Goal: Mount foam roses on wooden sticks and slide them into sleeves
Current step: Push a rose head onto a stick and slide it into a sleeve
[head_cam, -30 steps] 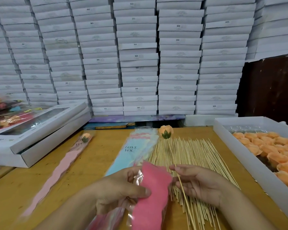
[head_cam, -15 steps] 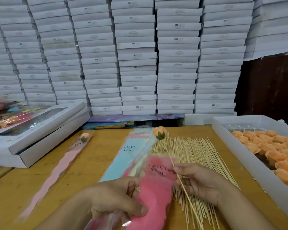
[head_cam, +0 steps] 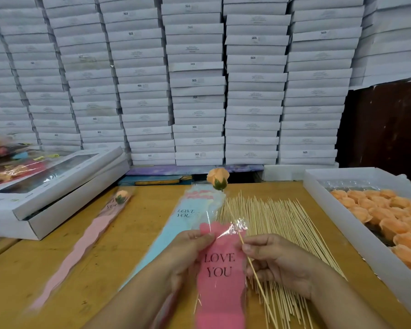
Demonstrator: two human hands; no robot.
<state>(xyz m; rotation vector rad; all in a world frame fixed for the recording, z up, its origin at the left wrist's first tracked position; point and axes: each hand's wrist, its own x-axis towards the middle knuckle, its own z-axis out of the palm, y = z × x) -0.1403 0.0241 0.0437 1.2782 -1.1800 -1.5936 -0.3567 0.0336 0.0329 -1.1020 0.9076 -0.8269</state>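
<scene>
Holding pink sleeve (head_cam: pixel 220 276), skewered rose (head_cam: pixel 218 178).

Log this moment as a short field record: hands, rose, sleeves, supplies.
left hand: grips pink sleeve near its top
right hand: pinches stick of mounted rose
rose state: on stick, outside sleeve
finished piece: sleeved rose on table, left
sleeve stack: beside stick pile
loose roses: in white tray, right

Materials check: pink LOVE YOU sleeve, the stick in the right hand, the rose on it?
Pink sleeve: matte pink paper-like backing under glossy clear film; crinkled glare at the top. Stick: thin pale bare wood or bamboo, like the pile. Rose: matte orange, probably foam; green base.
</scene>
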